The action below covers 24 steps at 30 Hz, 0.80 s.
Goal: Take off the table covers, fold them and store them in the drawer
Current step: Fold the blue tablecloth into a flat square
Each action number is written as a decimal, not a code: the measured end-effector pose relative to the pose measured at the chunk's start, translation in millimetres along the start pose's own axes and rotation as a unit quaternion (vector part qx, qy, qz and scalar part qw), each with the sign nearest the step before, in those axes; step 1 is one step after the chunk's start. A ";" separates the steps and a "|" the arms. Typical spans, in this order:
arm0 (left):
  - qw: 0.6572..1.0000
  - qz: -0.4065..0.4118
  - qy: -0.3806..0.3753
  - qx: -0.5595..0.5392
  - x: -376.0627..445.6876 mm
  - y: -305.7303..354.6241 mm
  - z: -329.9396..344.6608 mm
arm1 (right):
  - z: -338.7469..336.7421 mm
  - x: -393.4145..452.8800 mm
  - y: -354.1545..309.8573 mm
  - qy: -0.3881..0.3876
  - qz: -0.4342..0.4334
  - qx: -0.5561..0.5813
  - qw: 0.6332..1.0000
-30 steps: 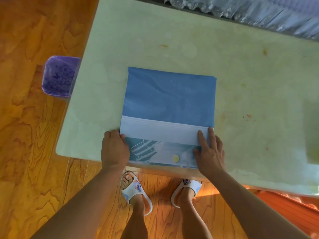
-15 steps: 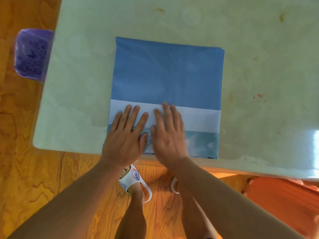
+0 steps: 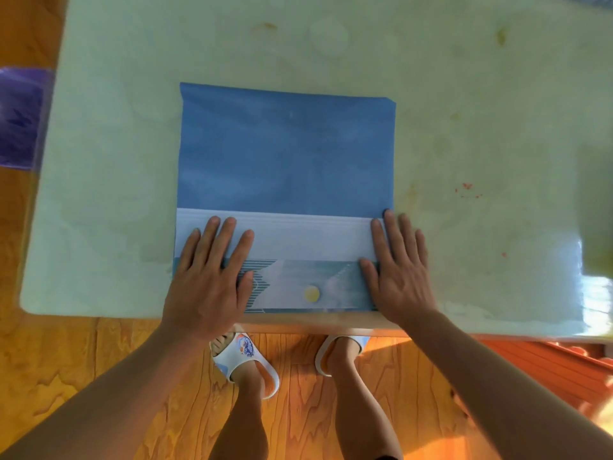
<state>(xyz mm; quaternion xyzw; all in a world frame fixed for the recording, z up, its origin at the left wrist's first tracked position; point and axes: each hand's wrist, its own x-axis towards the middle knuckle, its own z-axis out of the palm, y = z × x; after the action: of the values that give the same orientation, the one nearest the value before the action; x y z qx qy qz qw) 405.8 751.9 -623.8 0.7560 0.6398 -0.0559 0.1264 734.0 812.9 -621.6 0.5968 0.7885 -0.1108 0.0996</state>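
Head view: a folded blue table cover (image 3: 285, 154) is seen lying flat on the pale green tabletop (image 3: 481, 134), its near edge along the tabletop's near edge. A white band and a patterned strip with a small yellow disc (image 3: 311, 293) are shown across the cover's near part. The left hand (image 3: 212, 277) is laid palm down on the cover's near left corner, fingers straight and spread, nothing gripped. The right hand (image 3: 398, 273) is laid flat on the near right corner, fingers straight, partly over the cover's right edge onto the tabletop; its grip is likewise apart, pressing only. Two feet in white slippers (image 3: 245, 360) are seen on the wooden floor (image 3: 83, 360) below the tabletop edge. A purple object (image 3: 20, 117), blurred, is noted left of the tabletop, and an orange object (image 3: 544, 370) at lower right.
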 end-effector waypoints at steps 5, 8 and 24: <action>0.998 -0.051 0.035 -0.032 22.2 39.7 -28.6 | -2.1 2.5 -1.3 0.004 -0.021 -0.008 1.000; 0.990 0.062 0.059 -0.113 53.5 98.3 -35.7 | -7.6 9.1 1.3 0.039 -0.045 -0.003 0.998; 0.989 0.150 0.020 0.002 68.0 141.2 10.0 | -78.9 289.6 36.0 0.094 0.001 -0.016 0.995</action>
<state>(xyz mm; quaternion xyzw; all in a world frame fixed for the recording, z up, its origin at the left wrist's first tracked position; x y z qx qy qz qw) 557.0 793.0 -633.3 0.8444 0.5218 -0.0223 0.1192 689.2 1111.7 -632.0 0.6039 0.7952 -0.0410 0.0349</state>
